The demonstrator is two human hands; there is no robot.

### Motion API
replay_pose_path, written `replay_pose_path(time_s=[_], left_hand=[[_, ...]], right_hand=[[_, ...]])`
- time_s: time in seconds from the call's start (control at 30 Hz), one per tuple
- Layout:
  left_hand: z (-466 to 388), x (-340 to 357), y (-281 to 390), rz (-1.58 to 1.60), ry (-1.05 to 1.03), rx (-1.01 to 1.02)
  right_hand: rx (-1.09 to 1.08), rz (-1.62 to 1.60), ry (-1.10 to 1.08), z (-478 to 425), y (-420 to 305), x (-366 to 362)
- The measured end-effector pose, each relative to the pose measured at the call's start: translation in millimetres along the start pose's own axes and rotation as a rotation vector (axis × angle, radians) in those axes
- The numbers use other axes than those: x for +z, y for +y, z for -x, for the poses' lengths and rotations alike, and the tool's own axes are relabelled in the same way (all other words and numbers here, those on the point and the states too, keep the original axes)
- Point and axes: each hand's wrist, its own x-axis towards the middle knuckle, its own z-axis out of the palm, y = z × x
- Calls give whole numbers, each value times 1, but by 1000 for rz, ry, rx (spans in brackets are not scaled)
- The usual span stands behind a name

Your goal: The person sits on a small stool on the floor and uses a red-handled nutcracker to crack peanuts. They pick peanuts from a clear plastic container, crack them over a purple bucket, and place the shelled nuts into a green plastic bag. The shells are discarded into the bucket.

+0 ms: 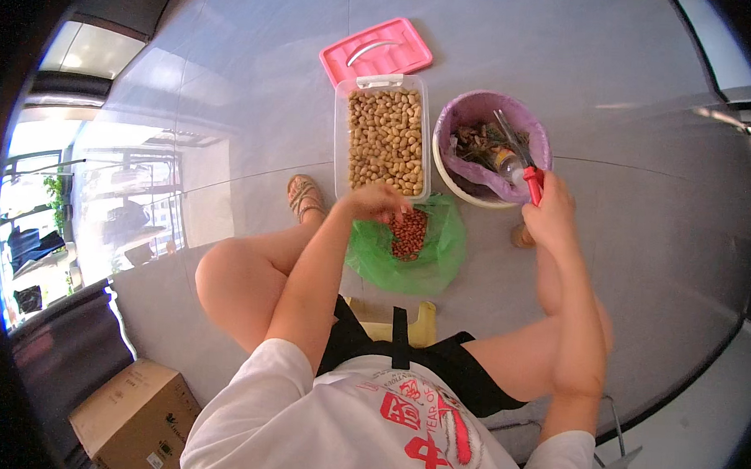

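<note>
My right hand (552, 211) grips the red handles of a metal tool with two long jaws (516, 140), which reach over a bin (440, 165) lined with a purple bag. My left hand (380, 203), slightly blurred, hovers between the peanut tub and a green plastic bag (441, 250); whether its fingers hold anything cannot be told. Shelled red-skinned peanuts (410, 236) lie in the green bag. Unshelled peanuts (386, 137) fill the clear plastic tub (428, 142) beyond my left hand. Inside the bin are shells, plant scraps and a clear plastic bottle (507, 165).
A pink lid (405, 47) with a pale handle lies on the tiled floor behind the tub. The yellow stool (425, 325) is under me, between my bent legs. A cardboard box (135, 412) stands at the lower left, and a metal frame (620, 465) at the lower right.
</note>
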Motion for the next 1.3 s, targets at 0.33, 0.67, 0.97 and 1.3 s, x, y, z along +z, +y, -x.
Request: replay_pose_path(time_s=[0.33, 0.67, 0.97, 1.3], left_hand=[[-58, -65, -31, -645, 1145, 410], [-81, -9, -19, -1028, 670, 442], [-95, 24, 10, -1061, 744, 154], [1, 30, 111, 1032, -44, 788]], right_hand=[[-46, -13, -44, 4, -4, 7], [-101, -85, -19, 5, -8, 5], [-79, -50, 1, 6, -5, 1], [-25, -437, -170, 9, -14, -11]])
